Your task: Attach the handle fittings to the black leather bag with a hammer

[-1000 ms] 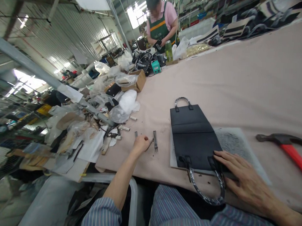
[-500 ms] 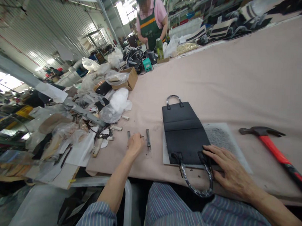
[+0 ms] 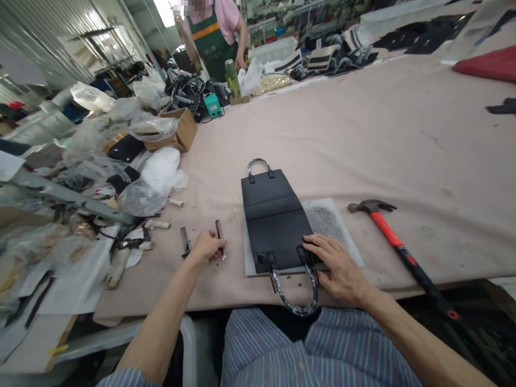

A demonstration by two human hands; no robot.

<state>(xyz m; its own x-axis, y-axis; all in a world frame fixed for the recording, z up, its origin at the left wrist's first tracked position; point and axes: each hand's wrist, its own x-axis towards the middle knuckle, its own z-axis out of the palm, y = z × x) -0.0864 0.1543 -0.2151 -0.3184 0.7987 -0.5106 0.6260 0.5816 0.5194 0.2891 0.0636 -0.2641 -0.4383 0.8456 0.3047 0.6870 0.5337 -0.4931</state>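
My left hand [image 3: 208,247] pinches a thin metal tool [image 3: 219,230] lying close to the table surface. Just left of that hand lies another short metal tool [image 3: 185,239]. A black leather bag panel [image 3: 274,208] is spread flat, with one handle [image 3: 258,162] at its far end and another patterned handle [image 3: 293,306] hanging over the near table edge. My right hand [image 3: 338,268] rests with its fingers out on the panel's lower right corner, beside the near handle. Under the panel is a pale board [image 3: 337,225] with a dark speckled area.
A red-and-black claw hammer [image 3: 388,229] lies to the right on the table [image 3: 371,136]. Plastic bags [image 3: 154,174], a cardboard box [image 3: 184,130] and scraps crowd the left. Beyond stands a person in a green apron [image 3: 213,43]. Red material [image 3: 503,63] lies far right.
My left hand has moved right, onto the metal tool that lay beside it. My right hand stays on the panel. The view has shifted right.
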